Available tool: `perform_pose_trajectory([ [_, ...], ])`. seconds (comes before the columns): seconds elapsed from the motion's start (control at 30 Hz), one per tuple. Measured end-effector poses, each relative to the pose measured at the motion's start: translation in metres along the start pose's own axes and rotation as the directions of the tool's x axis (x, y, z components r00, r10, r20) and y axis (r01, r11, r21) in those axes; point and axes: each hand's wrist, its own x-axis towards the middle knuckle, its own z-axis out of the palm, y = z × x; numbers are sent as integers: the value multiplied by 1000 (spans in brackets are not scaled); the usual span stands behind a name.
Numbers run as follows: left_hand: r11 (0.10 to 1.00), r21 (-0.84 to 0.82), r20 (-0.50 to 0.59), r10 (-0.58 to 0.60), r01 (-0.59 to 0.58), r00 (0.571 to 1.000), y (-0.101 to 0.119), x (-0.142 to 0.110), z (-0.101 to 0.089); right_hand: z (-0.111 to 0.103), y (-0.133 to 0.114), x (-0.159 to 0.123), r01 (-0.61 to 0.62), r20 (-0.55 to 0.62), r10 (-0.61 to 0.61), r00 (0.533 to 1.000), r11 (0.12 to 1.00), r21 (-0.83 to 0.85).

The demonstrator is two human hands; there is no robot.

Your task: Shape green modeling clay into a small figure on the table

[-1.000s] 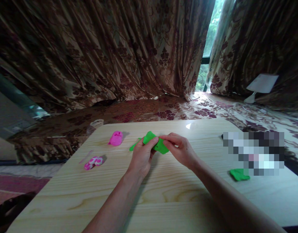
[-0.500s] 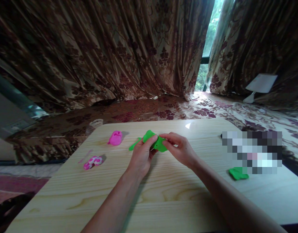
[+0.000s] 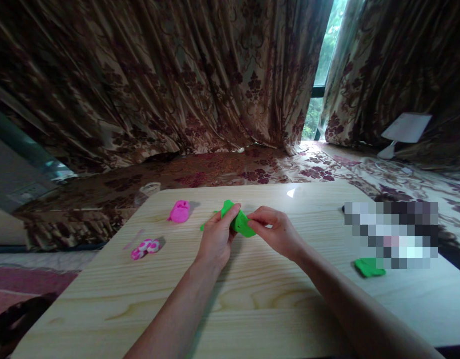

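Note:
Above the middle of the table, a flat sheet of bright green modelling clay (image 3: 244,227) is held between my two hands. My left hand (image 3: 217,237) grips it with the thumb on top and fingers beneath. The thumb and fingertips of my right hand (image 3: 272,224) pinch its right edge. A small dark hole or spot shows in the sheet. Partly hidden behind my left hand, a thin green strip (image 3: 202,227) lies on the table. Further left are a pink clay lump (image 3: 179,211) with a hollow on top and a pink-and-white spotted clay piece (image 3: 145,248).
On the wooden table (image 3: 252,319), another green clay piece (image 3: 369,267) lies at the right, beside a blurred-out object (image 3: 394,234). A thin pinkish stick (image 3: 133,240) lies at the left. A clear container (image 3: 149,189) stands beyond the far left corner. A white lamp (image 3: 405,128) stands back right.
The green sheet has bent and tilted between my hands, its right part hanging lower. My right fingers have shifted slightly down along its edge. The things on the table have stayed put.

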Motion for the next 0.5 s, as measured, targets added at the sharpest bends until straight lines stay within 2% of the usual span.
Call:
perform_pose_trajectory([
  [0.1,997,-60,33,-36,38,999,2,-1,1,0,1,1,-31,-42,31,999,999,12],
  [0.17,990,-82,100,-105,114,989,3,-3,2,1,4,2,-80,-86,88,992,992,96],
  [0.23,982,-50,184,-169,181,968,3,-6,3,2,5,3,-121,-108,145,984,973,198],
  [0.3,983,-9,216,-178,184,960,2,-7,2,2,5,3,-141,-101,170,980,959,247],
  [0.5,996,11,85,-91,91,992,4,-5,1,-7,-4,5,-110,-109,127,986,983,145],
])
